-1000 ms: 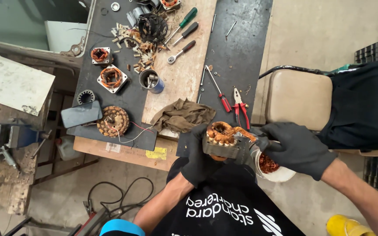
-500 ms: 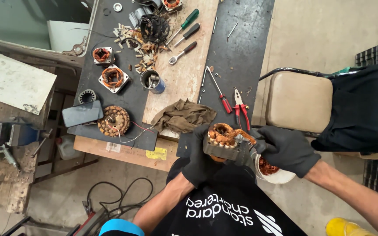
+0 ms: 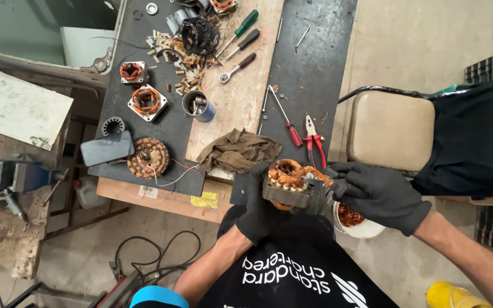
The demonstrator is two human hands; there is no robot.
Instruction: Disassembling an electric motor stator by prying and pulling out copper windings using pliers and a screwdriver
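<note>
Clearly heavy and rigid, the motor stator sits clamped in left hand fingers, right hand fingers closed beside its fragile copper windings.

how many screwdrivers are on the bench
3, all lying on the bench: green-handled screwdriver near the top edge, black-handled screwdriver just below it, and red-handled screwdriver beside the red pliers. More may hide in the clutter.

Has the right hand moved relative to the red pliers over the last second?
Yes. The right hand has slid left along the motor stator, closer to the red pliers lying on the bench.
</note>
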